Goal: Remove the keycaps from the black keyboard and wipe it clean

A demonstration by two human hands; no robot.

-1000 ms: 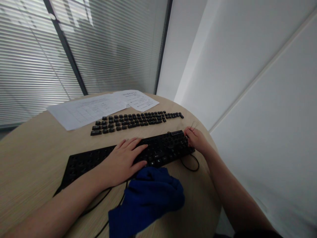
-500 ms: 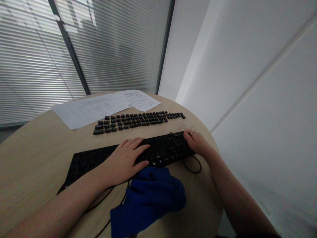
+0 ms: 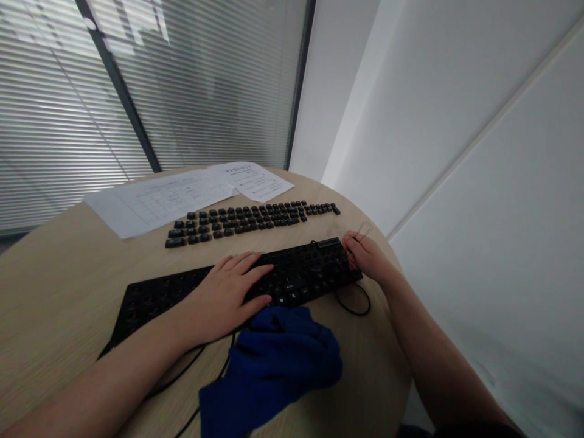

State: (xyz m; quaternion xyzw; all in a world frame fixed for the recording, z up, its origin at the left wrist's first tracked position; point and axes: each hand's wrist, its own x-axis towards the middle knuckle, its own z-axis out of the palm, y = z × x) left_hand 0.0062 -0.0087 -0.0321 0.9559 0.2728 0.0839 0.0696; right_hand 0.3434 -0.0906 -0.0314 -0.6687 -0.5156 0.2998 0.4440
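Observation:
A black keyboard [image 3: 310, 267] lies across the table, many of its keycaps off on the left part. My left hand [image 3: 228, 292] rests flat over its middle with fingers spread. At the keyboard's right end, my right hand [image 3: 367, 258] is closed, fingers pinched on a thin wire keycap puller [image 3: 365, 229] whose loops stick up above the fingers. Whether a keycap is also in those fingers is hidden. Behind the keyboard, loose black keycaps [image 3: 241, 222] stand in several rows. A crumpled blue cloth [image 3: 274, 365] lies in front, touching the keyboard's near edge.
Printed paper sheets [image 3: 168, 198] lie at the back of the round wooden table [image 3: 59, 280]. A black cable [image 3: 358, 310] loops by the keyboard's right end, and another runs under my left forearm. A white wall [image 3: 479, 152] stands close on the right.
My right hand has shifted slightly right, away from the keys at the keyboard's right end, with the wire puller still in it. My left hand stays in place on the keyboard.

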